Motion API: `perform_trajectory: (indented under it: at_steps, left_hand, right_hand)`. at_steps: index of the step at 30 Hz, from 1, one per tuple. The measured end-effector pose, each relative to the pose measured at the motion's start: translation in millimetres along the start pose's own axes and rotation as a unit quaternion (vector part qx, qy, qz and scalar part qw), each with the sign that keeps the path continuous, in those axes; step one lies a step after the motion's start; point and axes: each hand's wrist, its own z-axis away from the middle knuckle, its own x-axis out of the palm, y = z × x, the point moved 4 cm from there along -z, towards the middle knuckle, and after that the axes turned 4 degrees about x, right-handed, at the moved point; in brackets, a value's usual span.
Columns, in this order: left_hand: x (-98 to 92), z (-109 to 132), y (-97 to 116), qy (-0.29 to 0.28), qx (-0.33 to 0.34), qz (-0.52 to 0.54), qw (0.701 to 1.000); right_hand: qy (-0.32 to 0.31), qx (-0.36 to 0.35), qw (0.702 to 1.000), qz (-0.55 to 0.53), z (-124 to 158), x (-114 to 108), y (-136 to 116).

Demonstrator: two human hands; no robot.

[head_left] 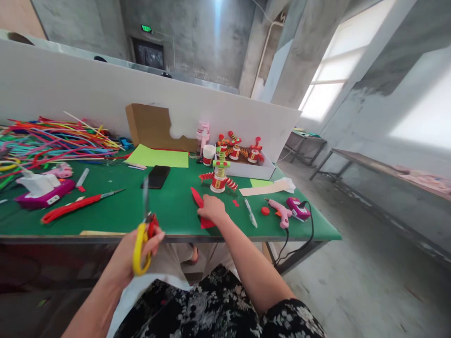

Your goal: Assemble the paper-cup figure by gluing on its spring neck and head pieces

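My left hand (127, 249) is closed on scissors (141, 249) with yellow and red handles, at the table's front edge. Their blades point up and are blurred. My right hand (212, 209) rests on the table with its fingers closed over red paper (207, 223), which shows above and below them. Just beyond it stands a paper-cup figure (218, 183) with folded red arms and a green spring-like neck. Small red scraps (236, 203) and a clear-handled pen-like tool (251, 213) lie to the right of that hand.
Pink glue gun (282, 212) with its cord lies right, beside a purple block (298, 209). A white box (260, 170) holds similar figures. A black phone (159, 177), green paper (161, 156), a red-handled tool (75, 206) and piled pipe cleaners (63, 138) lie left.
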Motion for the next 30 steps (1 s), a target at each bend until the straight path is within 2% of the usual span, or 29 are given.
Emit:
perform_trajectory:
  at_steps: [1,2,3,4,5,6,7,8,9,10,11,13,17,22,26,28,30]
  left_hand:
    - [4.4,13.3,-1.0,-0.034,0.002,0.031,0.999]
    - [5.2,23.7,-2.1,-0.022,-0.005,0.056,0.998]
    - [5.5,31.5,-3.3,-0.001,-0.019,0.075,0.997]
    - [6.2,37.0,-4.6,0.016,-0.036,0.086,0.995]
    - [7.3,40.7,-5.6,0.031,-0.051,0.091,0.994]
    - [9.7,43.3,-6.1,0.035,-0.061,0.091,0.993]
    - [13.4,45.2,-6.1,0.03,-0.065,0.087,0.994]
    - [17.9,47.1,-5.4,0.021,-0.062,0.081,0.995]
    - [22.9,49.4,-4.4,0.012,-0.055,0.079,0.995]
    - [28.6,52.0,-3.1,0.001,-0.048,0.082,0.995]
    - [34.6,55.1,-1.6,-0.012,-0.041,0.089,0.995]
    - [46.0,61.2,1.8,-0.038,-0.034,0.099,0.994]
    - [60.0,67.2,10.8,-0.061,-0.053,0.017,0.997]
    - [62.2,63.6,23.5,-0.084,-0.051,-0.071,0.993]
    - [56.6,56.9,13.1,-0.121,-0.073,-0.056,0.988]
    - [54.3,52.6,5.3,-0.153,-0.082,-0.037,0.984]
    - [52.3,48.0,1.5,-0.186,-0.071,-0.045,0.979]
  right_hand:
    - [0.0,0.018,0.999,-0.047,6.8,0.1,2.9]
    - [0.001,0.035,0.992,-0.121,15.0,0.7,5.5]
    - [0.0,0.047,0.974,-0.223,24.4,2.6,7.5]
    - [-0.006,0.056,0.936,-0.348,35.2,5.9,8.7]
    - [-0.016,0.069,0.873,-0.482,47.2,10.7,9.2]
    - [-0.033,0.08,0.794,-0.601,60.0,16.5,8.2]
    - [-0.041,0.093,0.715,-0.691,73.2,22.1,6.8]
    - [-0.038,0.103,0.65,-0.752,86.2,26.8,5.3]
    - [-0.024,0.112,0.599,-0.793,98.3,30.2,4.2]
    - [-0.009,0.121,0.563,-0.818,109.3,33.0,3.4]
    - [0.0,0.131,0.539,-0.832,118.6,35.1,2.8]
    - [0.008,0.143,0.523,-0.84,131.8,37.2,2.4]
    - [0.015,0.127,0.54,-0.832,139.8,36.3,3.4]
    - [0.002,0.099,0.545,-0.833,141.6,41.9,4.6]
    - [-0.106,0.137,0.538,-0.825,151.5,56.9,12.5]
    - [-0.176,0.153,0.558,-0.797,157.0,64.4,16.3]
    - [-0.224,0.153,0.596,-0.756,159.8,68.5,17.9]
